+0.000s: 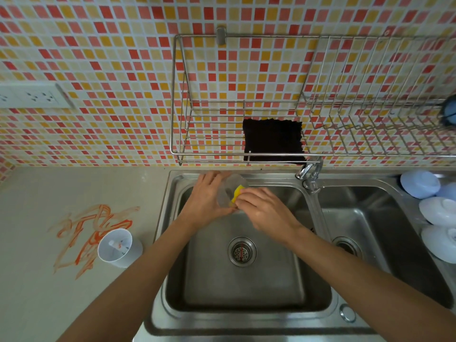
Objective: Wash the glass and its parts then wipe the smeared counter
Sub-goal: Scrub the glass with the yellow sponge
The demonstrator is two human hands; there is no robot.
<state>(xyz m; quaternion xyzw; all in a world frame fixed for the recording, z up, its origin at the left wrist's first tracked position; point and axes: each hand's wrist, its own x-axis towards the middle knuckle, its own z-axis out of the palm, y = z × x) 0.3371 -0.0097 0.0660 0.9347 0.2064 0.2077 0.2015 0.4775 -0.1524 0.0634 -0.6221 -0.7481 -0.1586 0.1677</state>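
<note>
Over the left basin of the steel double sink (172, 280), near its far rim, the person's left hand (206, 201) has its grip wrapped around a clear glass (228, 191), fingers curled about the wall, the glass tilted toward the right. The right hand (262, 208) pinches a yellow sponge (236, 195) with a closed grip and presses it against the glass at its open side. On the table to the left of the sink, orange-red smears (93, 233) spread across the grey surface; a white cup-shaped part (118, 248) stands upright at the smears' right edge, close to the sink's left rim, with small pieces inside that are too unclear to name. A black cloth (272, 141) hangs from the wire rack (209, 154) on the tiled wall, above the faucet (309, 174). White bowls (436, 211) lie upturned along the sink's right edge. No brand, label or writing can be read anywhere.
</note>
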